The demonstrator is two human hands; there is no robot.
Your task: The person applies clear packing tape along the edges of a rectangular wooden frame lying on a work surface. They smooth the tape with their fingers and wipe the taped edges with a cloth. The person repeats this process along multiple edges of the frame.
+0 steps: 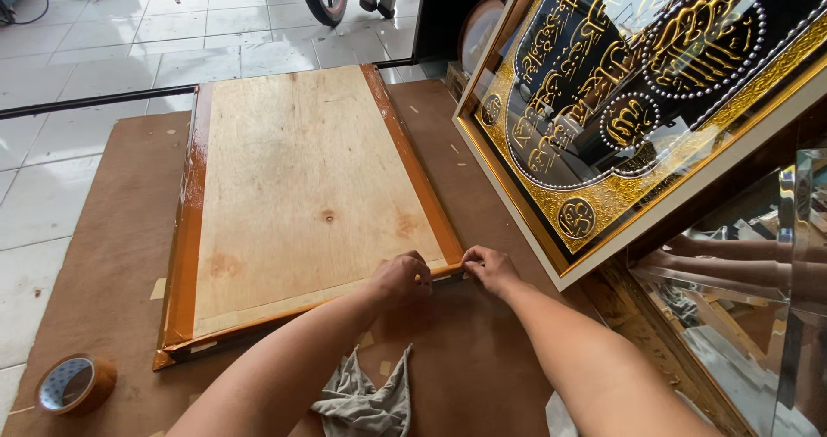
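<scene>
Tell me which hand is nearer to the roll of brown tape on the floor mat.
Left. The left hand rests on the wooden frame's near edge, closer to the roll of brown tape. The right hand pinches the frame's near right corner, farther away.

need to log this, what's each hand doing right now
Left hand: curled, fingertips pressing the frame at its near right corner.
Right hand: fingers bent, pinching the same corner edge.

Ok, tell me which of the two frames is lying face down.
The plywood-backed frame flat on the brown board, under both hands; the gold ornamented frame leans upright, face showing.
</scene>
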